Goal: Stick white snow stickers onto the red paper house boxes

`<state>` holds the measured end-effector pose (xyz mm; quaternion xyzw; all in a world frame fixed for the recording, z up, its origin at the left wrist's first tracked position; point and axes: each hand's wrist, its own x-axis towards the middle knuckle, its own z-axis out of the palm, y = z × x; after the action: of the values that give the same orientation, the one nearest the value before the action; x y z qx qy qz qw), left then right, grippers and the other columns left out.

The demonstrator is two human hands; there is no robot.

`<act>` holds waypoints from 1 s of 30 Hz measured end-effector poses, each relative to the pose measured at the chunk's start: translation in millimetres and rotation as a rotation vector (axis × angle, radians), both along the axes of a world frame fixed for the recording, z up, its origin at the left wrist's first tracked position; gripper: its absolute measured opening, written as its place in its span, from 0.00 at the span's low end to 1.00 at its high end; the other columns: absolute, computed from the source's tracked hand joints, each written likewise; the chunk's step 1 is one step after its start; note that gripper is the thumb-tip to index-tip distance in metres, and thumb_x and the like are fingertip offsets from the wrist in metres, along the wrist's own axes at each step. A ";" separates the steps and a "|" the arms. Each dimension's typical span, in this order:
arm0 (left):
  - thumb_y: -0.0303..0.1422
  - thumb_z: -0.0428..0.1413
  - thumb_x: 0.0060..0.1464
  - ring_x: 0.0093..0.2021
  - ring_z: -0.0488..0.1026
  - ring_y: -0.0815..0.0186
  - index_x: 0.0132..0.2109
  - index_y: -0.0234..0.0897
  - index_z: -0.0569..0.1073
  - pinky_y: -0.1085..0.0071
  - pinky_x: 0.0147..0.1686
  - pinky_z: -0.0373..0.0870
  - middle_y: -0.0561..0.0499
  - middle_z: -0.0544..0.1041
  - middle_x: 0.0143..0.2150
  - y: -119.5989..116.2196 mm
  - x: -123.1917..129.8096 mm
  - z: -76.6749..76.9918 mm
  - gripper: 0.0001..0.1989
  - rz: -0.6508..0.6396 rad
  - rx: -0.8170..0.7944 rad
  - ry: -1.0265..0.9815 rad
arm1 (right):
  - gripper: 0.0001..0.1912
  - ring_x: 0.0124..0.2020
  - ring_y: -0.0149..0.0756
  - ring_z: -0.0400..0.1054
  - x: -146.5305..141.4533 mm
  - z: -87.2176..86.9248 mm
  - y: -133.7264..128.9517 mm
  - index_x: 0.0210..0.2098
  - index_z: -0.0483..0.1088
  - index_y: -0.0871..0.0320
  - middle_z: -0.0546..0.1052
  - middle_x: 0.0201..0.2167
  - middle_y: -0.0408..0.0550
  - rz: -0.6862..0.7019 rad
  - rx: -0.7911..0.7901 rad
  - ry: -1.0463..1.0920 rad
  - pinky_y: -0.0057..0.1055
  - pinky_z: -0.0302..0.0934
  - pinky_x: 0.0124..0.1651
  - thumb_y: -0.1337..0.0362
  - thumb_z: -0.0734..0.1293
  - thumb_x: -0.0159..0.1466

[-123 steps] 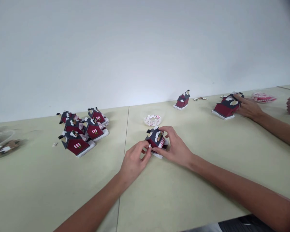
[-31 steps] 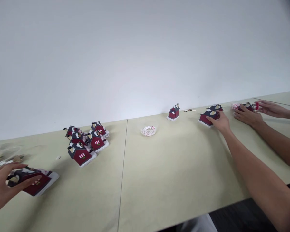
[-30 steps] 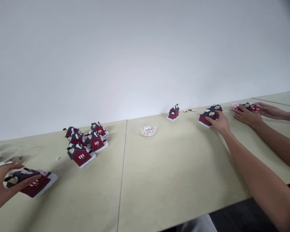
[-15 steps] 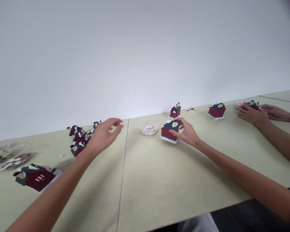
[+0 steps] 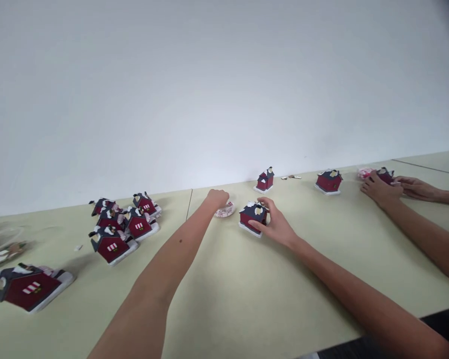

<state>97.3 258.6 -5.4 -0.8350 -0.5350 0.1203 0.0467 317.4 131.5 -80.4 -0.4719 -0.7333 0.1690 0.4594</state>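
Note:
My left hand is curled over the rim of a small clear dish of red-and-white peppermint candies, and its fingers hide whatever they may hold. My right hand wraps around a dark red model house with a dark snow-patched roof, which stands on a white base. Another small red house stands behind it near the wall.
Several red houses are clustered at the left, and a larger one lies nearer me. A clear bowl of pieces sits at the far left. At the right, a co-worker's hands work near a red house.
My left hand has moved right, from above the house cluster to the candy dish. My right hand and its house have shifted slightly left, and the whole view has tilted.

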 end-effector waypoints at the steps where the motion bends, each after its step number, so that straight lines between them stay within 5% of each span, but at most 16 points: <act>1: 0.41 0.57 0.62 0.51 0.75 0.57 0.50 0.33 0.75 0.53 0.53 0.71 0.42 0.77 0.51 1.1 1.0 -2.4 0.16 0.005 -0.001 0.010 | 0.44 0.62 0.53 0.65 0.2 1.2 0.0 0.67 0.50 0.52 0.65 0.64 0.59 0.051 0.000 -0.002 0.51 0.63 0.60 0.46 0.71 0.60; 5: 0.37 0.58 0.60 0.51 0.75 0.54 0.48 0.33 0.76 0.55 0.51 0.70 0.39 0.78 0.51 2.2 -2.7 0.1 0.13 -0.014 0.028 -0.012 | 0.44 0.65 0.50 0.62 3.5 5.9 -1.8 0.71 0.45 0.49 0.60 0.69 0.56 0.229 -0.034 -0.030 0.48 0.62 0.62 0.48 0.69 0.63; 8: 0.35 0.56 0.59 0.46 0.77 0.53 0.44 0.34 0.77 0.61 0.45 0.70 0.38 0.79 0.47 -5.7 -8.1 13.3 0.10 -0.033 0.091 -0.093 | 0.42 0.64 0.50 0.64 5.5 6.9 -3.5 0.70 0.49 0.47 0.64 0.67 0.53 0.214 -0.040 -0.061 0.48 0.62 0.63 0.48 0.69 0.63; 14: 0.40 0.37 0.70 0.39 0.75 0.64 0.47 0.37 0.71 0.70 0.39 0.67 0.47 0.79 0.41 -71.9 -28.0 28.3 0.20 -0.126 0.308 -0.450 | 0.43 0.66 0.51 0.59 -5.3 7.7 -14.4 0.70 0.51 0.46 0.62 0.67 0.52 0.119 0.080 -0.203 0.49 0.60 0.64 0.46 0.70 0.61; 18: 0.39 0.43 0.69 0.33 0.71 0.68 0.43 0.37 0.71 0.73 0.34 0.65 0.51 0.76 0.35 -133.5 -51.0 4.2 0.15 -0.310 0.331 -0.888 | 0.47 0.63 0.55 0.61 -22.9 5.4 -22.8 0.74 0.36 0.50 0.62 0.67 0.57 0.085 0.120 -0.296 0.53 0.64 0.58 0.51 0.66 0.65; 21: 0.38 0.48 0.67 0.30 0.69 0.70 0.41 0.37 0.71 0.75 0.30 0.64 0.53 0.74 0.33 -164.5 -66.3 -24.6 0.11 -0.303 0.244 -1.000 | 0.48 0.58 0.55 0.63 -41.6 2.8 -22.2 0.74 0.31 0.53 0.65 0.64 0.59 0.035 0.137 -0.350 0.51 0.66 0.53 0.52 0.64 0.66; 25: 0.39 0.53 0.64 0.31 0.70 0.71 0.42 0.38 0.70 0.78 0.28 0.62 0.54 0.75 0.33 -176.3 -74.5 -55.2 0.09 -0.158 0.117 -1.124 | 0.48 0.54 0.53 0.65 -67.8 1.1 -14.5 0.73 0.36 0.55 0.69 0.60 0.58 -0.026 0.191 -0.362 0.50 0.65 0.53 0.49 0.66 0.65; 30: 0.42 0.53 0.64 0.31 0.69 0.71 0.44 0.37 0.72 0.78 0.26 0.62 0.54 0.75 0.33 -172.3 -74.0 -67.4 0.12 -0.075 -0.004 -1.245 | 0.45 0.55 0.52 0.65 -81.9 0.0 -14.2 0.72 0.42 0.52 0.68 0.60 0.56 -0.012 0.261 -0.336 0.51 0.63 0.56 0.49 0.67 0.64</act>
<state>23.3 86.3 -72.8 -0.7668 -0.4319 -0.3897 -0.2714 235.6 117.3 -80.4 -0.4345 -0.8124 -0.0114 0.3888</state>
